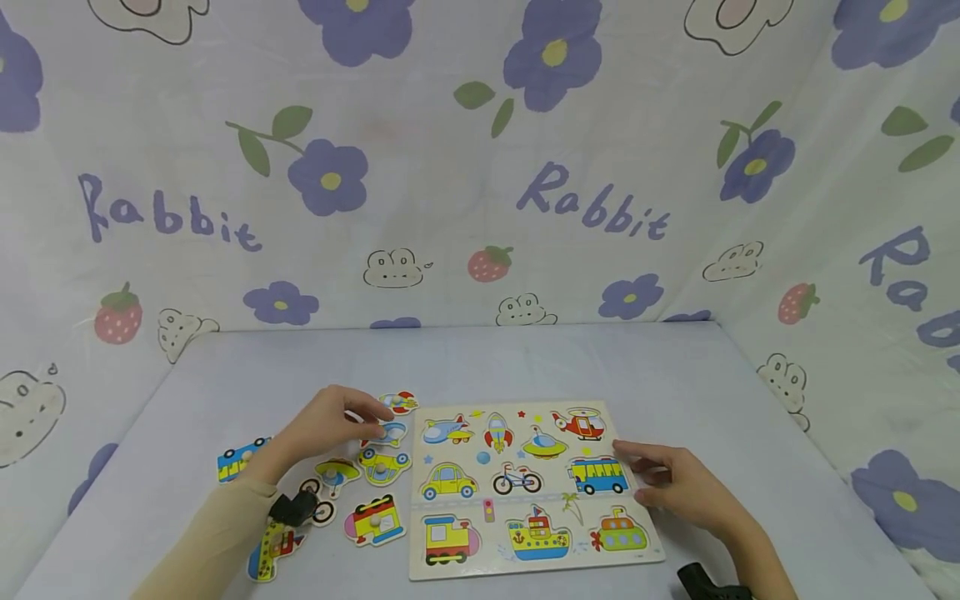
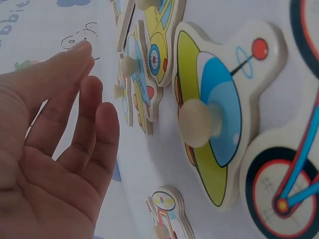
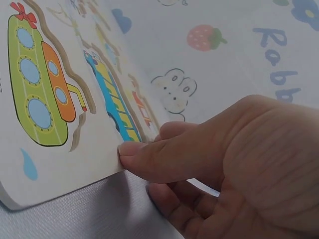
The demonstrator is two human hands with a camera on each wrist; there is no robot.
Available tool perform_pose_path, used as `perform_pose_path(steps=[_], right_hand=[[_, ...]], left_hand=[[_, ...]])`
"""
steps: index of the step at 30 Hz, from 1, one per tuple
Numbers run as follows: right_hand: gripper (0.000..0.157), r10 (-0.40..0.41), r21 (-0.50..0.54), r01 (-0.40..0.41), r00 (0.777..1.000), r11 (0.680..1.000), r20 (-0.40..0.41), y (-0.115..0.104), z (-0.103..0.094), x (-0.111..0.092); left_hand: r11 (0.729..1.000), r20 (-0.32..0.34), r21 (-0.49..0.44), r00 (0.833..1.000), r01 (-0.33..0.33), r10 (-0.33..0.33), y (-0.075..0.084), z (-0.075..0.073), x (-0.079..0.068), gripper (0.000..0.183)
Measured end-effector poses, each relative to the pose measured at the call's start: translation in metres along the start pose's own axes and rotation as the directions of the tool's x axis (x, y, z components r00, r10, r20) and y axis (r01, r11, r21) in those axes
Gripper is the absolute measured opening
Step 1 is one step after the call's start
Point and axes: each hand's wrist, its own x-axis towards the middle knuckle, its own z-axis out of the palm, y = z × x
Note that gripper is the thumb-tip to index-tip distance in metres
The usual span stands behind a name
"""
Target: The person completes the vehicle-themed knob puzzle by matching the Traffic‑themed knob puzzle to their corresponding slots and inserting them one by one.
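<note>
My left hand (image 1: 337,423) hovers over loose wooden puzzle pieces, fingers slightly bent, with nothing between them in the left wrist view. Nearest its fingertips are a rocket piece (image 1: 401,403) and an airplane piece (image 1: 393,433). Around it lie a yellow car piece (image 1: 384,467), a flying saucer piece (image 2: 219,99) with a round knob, a bicycle piece (image 2: 279,194) and a train piece (image 1: 377,522). The thumb of my right hand (image 1: 686,487) touches the right edge of the puzzle board (image 3: 94,164), beside the bus picture, and its other fingers lie along that edge, partly hidden.
A bus piece (image 1: 234,460) and a ship piece (image 1: 264,557) lie left of and below the left forearm, partly covered. The board lies flat on the white tabletop (image 1: 480,358). A patterned curtain (image 1: 442,183) hangs behind and at the right.
</note>
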Motion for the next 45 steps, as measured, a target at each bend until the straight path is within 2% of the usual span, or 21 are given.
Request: perform_pose_path(steps=[6,12,21,30,36,45], right_hand=[[0.060,-0.003,0.035,0.003,1.000,0.999,-0.001,0.003,-0.001,0.001],[0.060,0.014,0.058,-0.014,1.000,0.998,0.001,0.004,-0.002,0.002],[0.060,0.011,0.070,-0.011,1.000,0.997,-0.002,0.002,-0.002,0.001],[0.059,0.007,0.067,-0.007,1.000,0.998,0.001,-0.001,-0.002,-0.001],[0.061,0.029,0.076,-0.029,1.000,0.997,-0.004,-0.002,-0.001,-0.001],[0.062,0.048,0.084,-0.047,0.999,0.995,-0.009,0.000,0.000,-0.001]], left_hand=[[0.998,0.041,-0.060,0.999,0.032,-0.029,-0.004,0.003,0.004,0.019],[0.995,0.045,-0.063,0.996,0.079,-0.076,-0.009,0.007,0.005,0.016],[0.997,0.061,-0.037,0.996,0.069,-0.066,-0.015,0.007,0.009,0.012],[0.996,0.082,-0.019,0.993,0.092,-0.090,-0.013,0.007,0.013,0.013],[0.998,0.085,0.001,0.994,0.064,-0.063,-0.012,0.005,0.014,0.012],[0.999,0.046,0.018,0.998,0.046,-0.047,-0.005,-0.001,0.010,0.009]])
